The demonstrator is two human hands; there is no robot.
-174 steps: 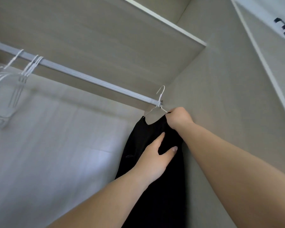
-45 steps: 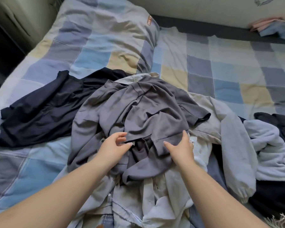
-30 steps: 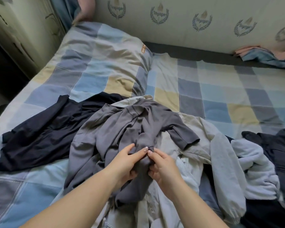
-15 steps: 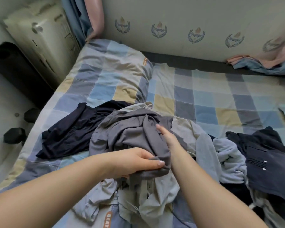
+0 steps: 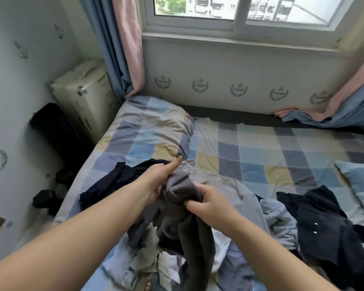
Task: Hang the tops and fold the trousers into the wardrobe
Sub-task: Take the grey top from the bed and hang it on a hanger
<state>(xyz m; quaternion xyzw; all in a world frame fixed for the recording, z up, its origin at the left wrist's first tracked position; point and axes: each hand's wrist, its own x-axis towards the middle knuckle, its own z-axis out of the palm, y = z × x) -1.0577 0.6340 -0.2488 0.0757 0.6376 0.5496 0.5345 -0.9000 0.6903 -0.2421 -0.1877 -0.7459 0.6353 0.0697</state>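
You've lifted the grey top (image 5: 182, 186) off the clothes pile (image 5: 235, 208) since half a second ago (head raised, window now showing). Your left hand (image 5: 158, 181) and right hand (image 5: 208, 201) each grip it bunched, mid-frame above the bed (image 5: 261, 148).

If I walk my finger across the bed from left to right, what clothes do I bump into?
Dark navy garment → grey top held by both hands → light blue hoodie → dark shirt with white buttons.
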